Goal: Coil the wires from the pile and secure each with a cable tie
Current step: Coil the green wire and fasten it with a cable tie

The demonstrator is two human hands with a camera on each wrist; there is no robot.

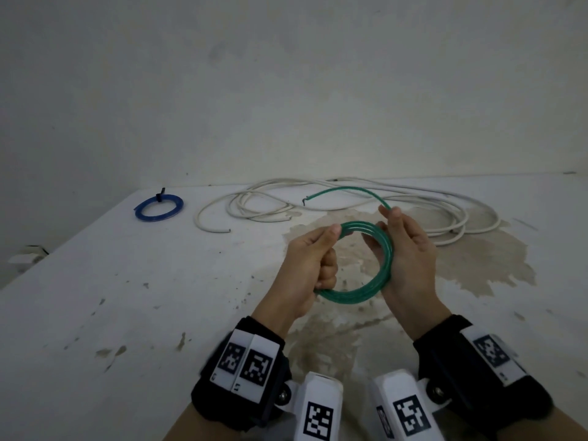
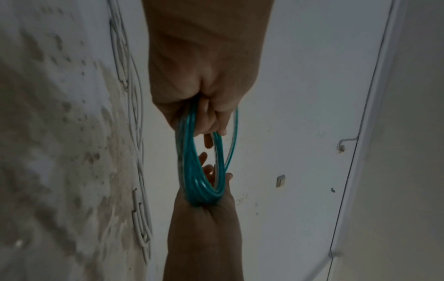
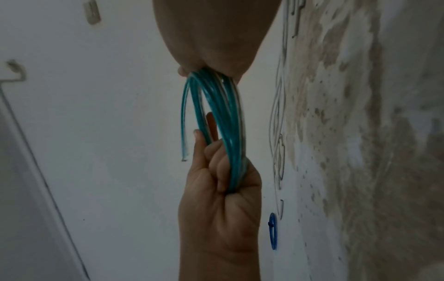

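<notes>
Left hand clamps the near side of the green wire coil in a curled fist, surely to stop the loops springing apart, while the right hand pinches the far side between thumb and fingers, the loose tail arcing away above that pinch, ready for a last turn. Beyond both grips the white cable lies untidy on the stained, chipped white table; a blue coil, already tied, sits off past the left fist against a bare wall.

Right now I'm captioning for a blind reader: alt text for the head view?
Two hands hold a half-wound green wire coil above a stained white table, its loose end arcing away. Behind lie a tied blue coil and tangled white cable.
</notes>
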